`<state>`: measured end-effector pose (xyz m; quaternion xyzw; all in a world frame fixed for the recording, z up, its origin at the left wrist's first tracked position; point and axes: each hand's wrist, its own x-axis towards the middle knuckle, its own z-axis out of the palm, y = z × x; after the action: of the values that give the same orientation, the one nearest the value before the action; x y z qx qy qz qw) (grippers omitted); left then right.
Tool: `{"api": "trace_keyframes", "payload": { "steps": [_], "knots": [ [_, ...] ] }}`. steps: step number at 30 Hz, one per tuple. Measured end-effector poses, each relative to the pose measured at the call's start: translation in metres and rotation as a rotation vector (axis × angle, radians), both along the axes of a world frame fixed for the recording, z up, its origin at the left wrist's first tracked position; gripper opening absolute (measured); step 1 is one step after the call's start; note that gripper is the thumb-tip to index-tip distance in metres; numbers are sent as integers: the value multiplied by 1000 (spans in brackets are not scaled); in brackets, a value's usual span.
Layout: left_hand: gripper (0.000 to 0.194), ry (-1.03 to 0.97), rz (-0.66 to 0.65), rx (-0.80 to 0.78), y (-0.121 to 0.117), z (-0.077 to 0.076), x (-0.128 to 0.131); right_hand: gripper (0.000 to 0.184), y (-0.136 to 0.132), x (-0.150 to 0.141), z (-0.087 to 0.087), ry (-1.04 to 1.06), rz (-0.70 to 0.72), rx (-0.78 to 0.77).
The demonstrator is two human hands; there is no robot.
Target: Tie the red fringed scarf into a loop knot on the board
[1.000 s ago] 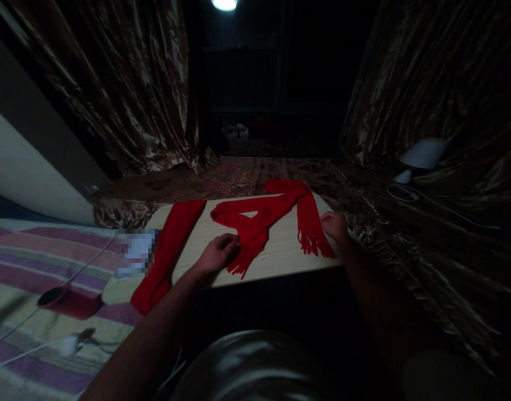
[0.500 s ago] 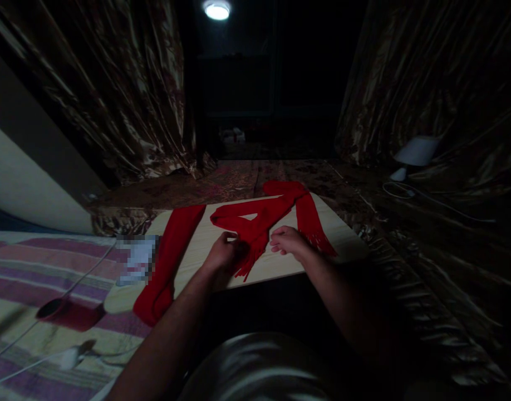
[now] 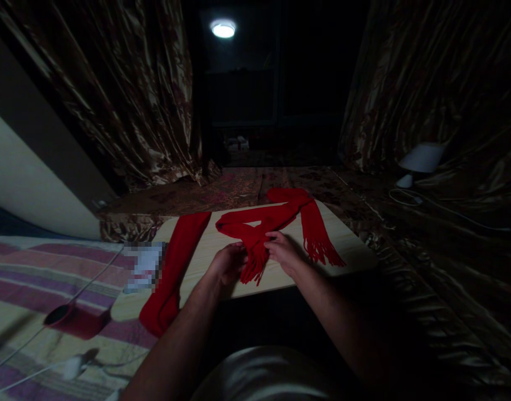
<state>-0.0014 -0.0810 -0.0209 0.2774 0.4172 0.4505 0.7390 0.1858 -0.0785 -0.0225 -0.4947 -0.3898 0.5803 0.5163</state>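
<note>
A red fringed scarf [image 3: 280,214] lies in bends on a light wooden board-like tabletop [image 3: 216,236]. One tasselled end points toward me between my hands; the other hangs over to the right with its tassels spread. My left hand [image 3: 228,264] is at the left edge of the near end, its fingers slightly bent and apart. From the other side my right hand [image 3: 284,253] touches the same end, fingers stretched out over its edge. A second red knitted strip [image 3: 182,250], folded lengthwise, lies across the tabletop's left part. Whether it joins the scarf cannot be seen.
Left of the tabletop is a striped bedspread [image 3: 21,278] with a dark red cylinder [image 3: 78,323], white cables and a white plug [image 3: 73,366]. A blurred-out pale packet [image 3: 145,267] lies by the strip. At right stands a white lamp [image 3: 422,157]. Patterned curtains [image 3: 147,100] hang behind.
Both hands have moved in against the scarf's near tasselled end, which now looks narrower and more gathered. My right hand was apart from it before. The view has tilted slightly upward.
</note>
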Motion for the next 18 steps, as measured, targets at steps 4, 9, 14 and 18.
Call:
{"api": "trace_keyframes", "payload": {
  "steps": [4,9,14,18],
  "knots": [
    [27,-27,-12,-13,-6,1,4,45,-7,-5,0,83,15,-90],
    [28,-53,-38,6,-14,0,6,54,-14,-4,4,101,87,-135],
    [19,37,-156,80,-25,1,6,24,-17,-1,4,61,160,-93],
    [29,269,-242,140,-37,9,-1,12,-27,3,6,-115,188,-89]
  ]
}}
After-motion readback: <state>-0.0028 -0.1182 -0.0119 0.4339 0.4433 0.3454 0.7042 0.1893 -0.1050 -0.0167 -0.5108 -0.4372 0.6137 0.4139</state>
